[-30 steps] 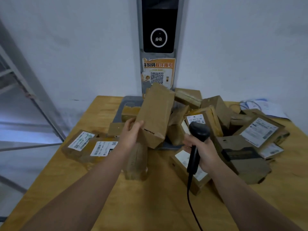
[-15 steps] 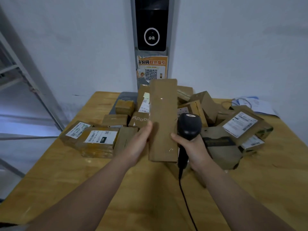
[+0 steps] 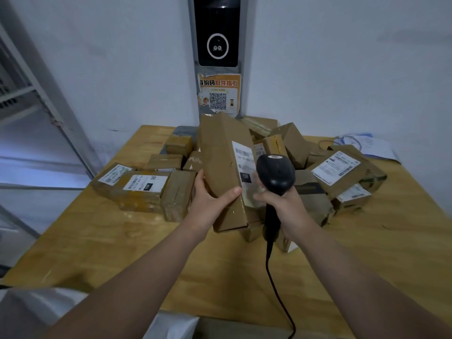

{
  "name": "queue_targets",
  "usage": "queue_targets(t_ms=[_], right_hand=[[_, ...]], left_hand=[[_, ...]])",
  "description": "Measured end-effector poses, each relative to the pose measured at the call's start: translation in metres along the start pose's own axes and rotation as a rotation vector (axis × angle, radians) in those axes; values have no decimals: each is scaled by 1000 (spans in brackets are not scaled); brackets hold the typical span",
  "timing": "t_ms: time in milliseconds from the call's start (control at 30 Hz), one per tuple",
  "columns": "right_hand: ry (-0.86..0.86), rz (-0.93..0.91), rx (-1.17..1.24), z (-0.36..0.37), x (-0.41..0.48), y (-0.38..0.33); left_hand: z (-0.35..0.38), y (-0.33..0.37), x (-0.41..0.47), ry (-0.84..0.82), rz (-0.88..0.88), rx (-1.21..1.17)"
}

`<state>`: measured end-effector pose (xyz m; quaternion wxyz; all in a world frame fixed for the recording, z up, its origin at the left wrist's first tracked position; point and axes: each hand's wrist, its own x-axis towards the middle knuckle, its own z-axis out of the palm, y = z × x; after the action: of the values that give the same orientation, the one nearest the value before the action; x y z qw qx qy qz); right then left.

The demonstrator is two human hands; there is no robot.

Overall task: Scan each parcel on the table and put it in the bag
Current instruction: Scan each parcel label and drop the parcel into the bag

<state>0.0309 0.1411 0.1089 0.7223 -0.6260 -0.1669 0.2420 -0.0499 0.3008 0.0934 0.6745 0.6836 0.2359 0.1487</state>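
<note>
A wooden bench [image 3: 117, 243] stands against a white wall [image 3: 342, 69], its far half heaped with brown parcels [image 3: 342, 172]. Your left hand [image 3: 210, 204] grips the near end of a tall parcel [image 3: 220, 155], held upright over the heap. Just to its right, your right hand [image 3: 287, 209] is clamped round a black scanner [image 3: 275, 174], whose head sits beside the parcel's white label [image 3: 243, 162]. A black patch on the label reads "15H". A QR poster [image 3: 218, 95] hangs on the wall behind.
</note>
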Motion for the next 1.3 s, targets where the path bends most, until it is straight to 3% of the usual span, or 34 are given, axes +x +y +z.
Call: queue_targets(t_ms=[233,333,500,667,800,967,1300], right_hand=[[190,31,32,-15,-12,17],[212,5,-102,-16,-14,19],[168,-31,-195,-11,-17,9],[31,142,-304,-12,-22,-5],[-79,140,-350,-6,-29,-7],[-1,70,-372,6,-33,3],[10,129,-411,10,-35,5]], left_hand=[[1,-1,7,-174,-120,149],[-4,-6,6,-262,-222,225],[-9,-27,9,-158,-305,101],[-22,-42,16,-33,-215,53],[-34,-51,25,-5,-204,109],[-34,-60,31,22,-192,110],[-31,-70,41,23,-170,119]])
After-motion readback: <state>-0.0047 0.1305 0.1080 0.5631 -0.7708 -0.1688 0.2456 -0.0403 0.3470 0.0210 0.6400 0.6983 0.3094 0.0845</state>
